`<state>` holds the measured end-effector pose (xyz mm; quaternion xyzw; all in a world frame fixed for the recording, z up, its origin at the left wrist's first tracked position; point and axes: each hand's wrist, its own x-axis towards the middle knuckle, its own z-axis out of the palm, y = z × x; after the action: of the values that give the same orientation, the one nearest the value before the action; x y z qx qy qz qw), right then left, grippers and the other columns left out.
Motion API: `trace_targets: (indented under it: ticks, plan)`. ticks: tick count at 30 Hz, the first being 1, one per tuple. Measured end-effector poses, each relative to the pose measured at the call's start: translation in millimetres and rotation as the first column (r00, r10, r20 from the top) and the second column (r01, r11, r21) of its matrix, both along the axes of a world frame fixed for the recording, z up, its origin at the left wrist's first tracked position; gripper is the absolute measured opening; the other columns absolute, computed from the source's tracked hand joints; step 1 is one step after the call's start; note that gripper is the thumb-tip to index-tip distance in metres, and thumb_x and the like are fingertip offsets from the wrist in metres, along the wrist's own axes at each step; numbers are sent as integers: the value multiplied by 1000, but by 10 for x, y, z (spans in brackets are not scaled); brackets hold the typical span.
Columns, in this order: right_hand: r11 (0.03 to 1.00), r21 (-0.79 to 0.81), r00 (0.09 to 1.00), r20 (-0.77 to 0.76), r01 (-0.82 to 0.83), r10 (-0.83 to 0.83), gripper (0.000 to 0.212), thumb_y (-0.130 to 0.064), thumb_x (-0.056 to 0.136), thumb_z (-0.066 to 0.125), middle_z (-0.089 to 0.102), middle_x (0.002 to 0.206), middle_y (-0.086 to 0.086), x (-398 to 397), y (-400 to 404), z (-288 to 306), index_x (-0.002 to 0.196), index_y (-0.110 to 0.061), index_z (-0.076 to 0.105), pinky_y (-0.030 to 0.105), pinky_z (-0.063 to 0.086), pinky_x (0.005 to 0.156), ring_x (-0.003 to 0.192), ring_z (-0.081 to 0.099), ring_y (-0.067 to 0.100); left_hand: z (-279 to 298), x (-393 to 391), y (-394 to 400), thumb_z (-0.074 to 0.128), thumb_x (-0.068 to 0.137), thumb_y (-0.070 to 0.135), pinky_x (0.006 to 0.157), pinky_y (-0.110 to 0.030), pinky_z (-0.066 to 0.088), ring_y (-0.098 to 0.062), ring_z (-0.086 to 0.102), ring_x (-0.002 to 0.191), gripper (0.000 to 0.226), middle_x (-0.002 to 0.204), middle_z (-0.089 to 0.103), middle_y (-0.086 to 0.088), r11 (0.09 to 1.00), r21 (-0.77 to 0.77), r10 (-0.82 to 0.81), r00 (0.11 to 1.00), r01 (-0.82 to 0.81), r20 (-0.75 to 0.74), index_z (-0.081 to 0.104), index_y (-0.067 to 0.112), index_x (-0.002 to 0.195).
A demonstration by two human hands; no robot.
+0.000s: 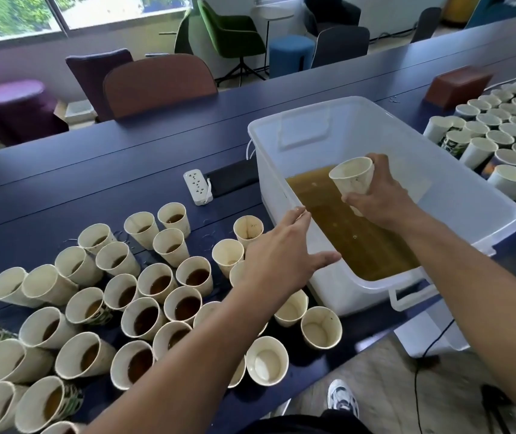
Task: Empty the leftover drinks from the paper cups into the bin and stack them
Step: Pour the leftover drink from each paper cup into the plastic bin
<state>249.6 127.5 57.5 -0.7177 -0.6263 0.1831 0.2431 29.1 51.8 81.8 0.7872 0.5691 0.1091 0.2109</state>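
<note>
Your right hand tips a cup over the bin; your left reaches across the full ones.

Your right hand (378, 195) has its fingers wrapped round a paper cup (352, 177), mouth tilted leftward above the brown liquid in the bin (281, 170). Your left hand (281, 255), fingers spread and holding nothing, hovers nearest the full cups (156, 296) on the bench (94, 170).

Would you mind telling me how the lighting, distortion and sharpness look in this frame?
Head view: soft daylight from the window, weak shadows; wide-angle bending curves the table edges; the held paper cup and right hand are sharp, while the far paper cups at right are slightly smeared.
</note>
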Motion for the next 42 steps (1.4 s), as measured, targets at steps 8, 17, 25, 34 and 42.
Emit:
trace_targets:
  ticks: [8,17,25,34,42]
  plan:
    - [999,-19,999,4,49,-49,74,-30,89,71,39,116,-3,-6,29,-16,134,-31,13,58,41,105,112,52,28,33,34,-21,55,88,72,87,-37,53,-15,45,141,90,166,12,23,999,-36,9,998,-11,-55,19,32,161]
    - [997,-60,989,140,-38,46,65,-31,87,71,45,112,-2,-35,14,-8,130,-24,24,48,30,101,109,57,34,25,19,-31,57,88,71,88,-38,54,-14,45,140,90,166,12,24,998,-50,21,999,-23,-46,19,34,160]
    - [996,-78,966,253,-43,61,62,-31,86,71,47,108,-2,-27,5,-18,129,-27,27,46,28,95,105,56,32,16,25,-44,57,88,71,89,-38,54,-13,42,143,90,166,12,24,998,-50,23,999,-25,-37,18,35,160]
    - [999,-29,946,323,-31,39,58,-30,86,72,50,103,-1,14,10,-49,127,-31,30,44,26,91,98,54,27,-13,28,-35,57,87,71,89,-40,55,-14,43,143,90,166,13,24,998,-49,29,999,-30,-33,19,35,160]
    - [997,62,938,344,-51,26,56,-30,85,74,60,118,7,13,10,-74,127,-29,36,42,21,86,104,57,29,-18,32,-32,57,87,71,89,-39,55,-14,42,143,90,166,11,24,997,-64,29,999,-31,-27,18,36,160]
